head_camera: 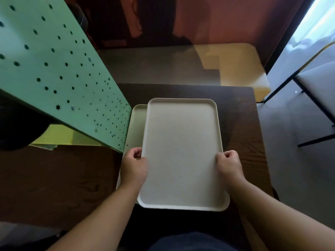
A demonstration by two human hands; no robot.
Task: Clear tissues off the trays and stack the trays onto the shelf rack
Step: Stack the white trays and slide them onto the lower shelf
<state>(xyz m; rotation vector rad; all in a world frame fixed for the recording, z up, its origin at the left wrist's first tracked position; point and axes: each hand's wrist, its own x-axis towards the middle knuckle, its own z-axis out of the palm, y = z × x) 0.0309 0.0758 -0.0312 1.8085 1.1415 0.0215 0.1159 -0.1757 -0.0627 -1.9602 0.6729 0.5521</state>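
Tray (pixel 182 153): centre frame, bare, likely stiff, light, smooth.
Grip: left hand (pixel 134 165) and right hand (pixel 228 164) clasp its long edges.
Second tray (pixel 136 124): beneath, left.

The room I look down into is dim; daylight comes from the bright curtained window (pixel 315 20) at one o'clock, blown out to white. It leaves a soft sheen on the cream rectangular plastic tray (pixel 182 153). The green perforated metal panel (pixel 54 69) bows at ten o'clock from wide-angle distortion, and everything looks slightly soft
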